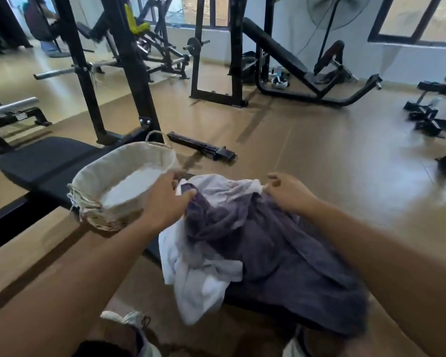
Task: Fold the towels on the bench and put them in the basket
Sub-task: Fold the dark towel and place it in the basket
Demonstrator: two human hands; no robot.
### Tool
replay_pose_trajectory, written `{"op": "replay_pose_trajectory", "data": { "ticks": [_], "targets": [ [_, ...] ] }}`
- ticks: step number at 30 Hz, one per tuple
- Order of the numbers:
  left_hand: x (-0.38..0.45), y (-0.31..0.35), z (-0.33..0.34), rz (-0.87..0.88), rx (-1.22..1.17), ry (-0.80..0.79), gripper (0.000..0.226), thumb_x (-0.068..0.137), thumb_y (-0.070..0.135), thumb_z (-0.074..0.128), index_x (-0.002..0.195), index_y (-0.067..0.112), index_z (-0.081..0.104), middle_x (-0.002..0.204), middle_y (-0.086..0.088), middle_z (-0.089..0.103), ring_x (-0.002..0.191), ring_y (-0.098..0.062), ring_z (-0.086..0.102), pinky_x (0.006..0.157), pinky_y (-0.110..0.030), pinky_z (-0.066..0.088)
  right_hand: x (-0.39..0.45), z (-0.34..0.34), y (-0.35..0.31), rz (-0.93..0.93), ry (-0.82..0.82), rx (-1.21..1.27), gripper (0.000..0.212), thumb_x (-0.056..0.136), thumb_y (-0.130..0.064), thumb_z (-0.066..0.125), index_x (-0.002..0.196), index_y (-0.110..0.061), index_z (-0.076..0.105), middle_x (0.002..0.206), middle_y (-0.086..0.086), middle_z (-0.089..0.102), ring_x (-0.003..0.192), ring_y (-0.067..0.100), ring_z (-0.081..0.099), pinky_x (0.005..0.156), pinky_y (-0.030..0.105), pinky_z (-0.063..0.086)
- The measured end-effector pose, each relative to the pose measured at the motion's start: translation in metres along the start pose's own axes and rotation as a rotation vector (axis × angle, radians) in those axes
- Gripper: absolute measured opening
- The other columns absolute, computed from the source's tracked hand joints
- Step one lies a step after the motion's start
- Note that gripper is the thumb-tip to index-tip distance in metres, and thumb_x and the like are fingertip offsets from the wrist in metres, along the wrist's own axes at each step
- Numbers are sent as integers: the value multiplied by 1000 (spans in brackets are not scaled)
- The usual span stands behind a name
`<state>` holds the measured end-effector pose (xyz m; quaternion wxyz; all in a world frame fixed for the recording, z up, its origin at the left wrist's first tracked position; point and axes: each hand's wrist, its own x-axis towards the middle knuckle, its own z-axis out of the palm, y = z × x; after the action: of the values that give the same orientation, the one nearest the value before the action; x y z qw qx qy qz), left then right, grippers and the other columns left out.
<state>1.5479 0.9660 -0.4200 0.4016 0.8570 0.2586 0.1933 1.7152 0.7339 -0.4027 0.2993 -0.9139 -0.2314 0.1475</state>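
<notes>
On the bench [49, 161], beside the basket [129, 176], the grey towel [281, 248] heaped over a white towel [193, 274] is pinched by the left hand [165, 202] and apparently the right hand [289, 193], presumably to spread it for folding.

No legible text, apparently.

Towels, two: one dark grey towel [289, 251]; one white towel [201, 276], both heaped on the bench [47, 161]; basket [121, 186], one, cloth-lined, on the same bench; hands, two: left hand [165, 202], right hand [289, 191]; shoes, two: left shoe [129, 320], right shoe [294, 346]; standing fan [337, 11], one; loose black bar [201, 148] on the floor, one; incline bench [276, 50], one; other gym machines blurred, count unclear.
</notes>
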Motion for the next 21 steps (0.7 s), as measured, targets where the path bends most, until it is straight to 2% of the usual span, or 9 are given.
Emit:
{"op": "replay_pose_trajectory", "data": {
  "ticks": [3, 6, 8, 10, 12, 15, 16, 18, 21],
  "targets": [
    [-1, -11, 30, 105, 61, -103, 33, 88, 33, 76, 118, 23, 67, 107, 10, 66, 102, -12, 62, 84, -21, 42, 11, 34, 12, -118, -1, -55, 53, 91, -30, 67, 139, -15, 54, 128, 5, 66, 112, 21, 62, 95, 28, 45],
    [6, -19, 47, 162, 113, -130, 31, 88, 35, 75, 117, 24, 69, 98, 8, 68, 89, -11, 63, 75, -15, 42, 22, 52, 12, -230, 22, -64, 49, 91, -32, 68, 137, -23, 55, 129, 2, 60, 103, 16, 58, 88, 25, 42],
    [17, -27, 52, 262, 179, -120, 29, 91, 30, 72, 118, 20, 70, 101, 9, 67, 98, -14, 63, 86, -21, 43, 28, 61, 13, -275, 41, -80, 41, 92, -37, 64, 132, -30, 58, 132, 0, 60, 110, 18, 58, 91, 27, 44],
    [33, -33, 53, 337, 233, -127, 27, 92, 28, 70, 117, 17, 70, 99, 4, 68, 105, -20, 61, 94, -29, 44, 35, 69, 18, -299, 89, -165, 34, 94, -40, 59, 127, -33, 62, 130, -1, 63, 116, 22, 59, 97, 37, 48],
    [52, -33, 49, 355, 301, -114, 28, 93, 30, 69, 117, 17, 70, 98, 0, 66, 108, -22, 57, 95, -34, 44, 41, 69, 19, -342, 96, -345, 41, 91, -39, 61, 131, -34, 59, 134, 0, 60, 123, 26, 53, 104, 45, 43],
    [71, -35, 41, 334, 495, -196, 40, 88, 25, 67, 128, 20, 66, 120, -5, 66, 131, -24, 48, 109, -35, 37, 50, 58, 22, -312, -36, -516, 59, 83, -42, 68, 140, -37, 50, 148, -6, 48, 138, 25, 36, 116, 43, 27],
    [73, -36, 39, 339, 557, -269, 45, 85, 22, 67, 130, 21, 65, 126, -5, 65, 135, -24, 44, 112, -34, 33, 53, 56, 25, -303, -53, -538, 53, 83, -44, 70, 133, -36, 55, 144, -7, 51, 139, 24, 35, 116, 41, 24],
    [72, -38, 39, 380, 600, -391, 48, 78, 23, 65, 126, 24, 67, 122, -2, 66, 131, -25, 47, 112, -33, 30, 56, 56, 32, -327, 7, -505, 25, 83, -42, 71, 104, -33, 62, 117, -8, 60, 128, 22, 44, 110, 33, 25],
    [72, -36, 40, 418, 659, -344, 36, 80, 30, 65, 116, 31, 69, 110, 5, 65, 121, -23, 49, 106, -34, 29, 51, 53, 26, -416, 112, -374, 15, 83, -32, 70, 88, -27, 56, 91, -11, 57, 101, 21, 55, 91, 27, 32]
  ]
}}
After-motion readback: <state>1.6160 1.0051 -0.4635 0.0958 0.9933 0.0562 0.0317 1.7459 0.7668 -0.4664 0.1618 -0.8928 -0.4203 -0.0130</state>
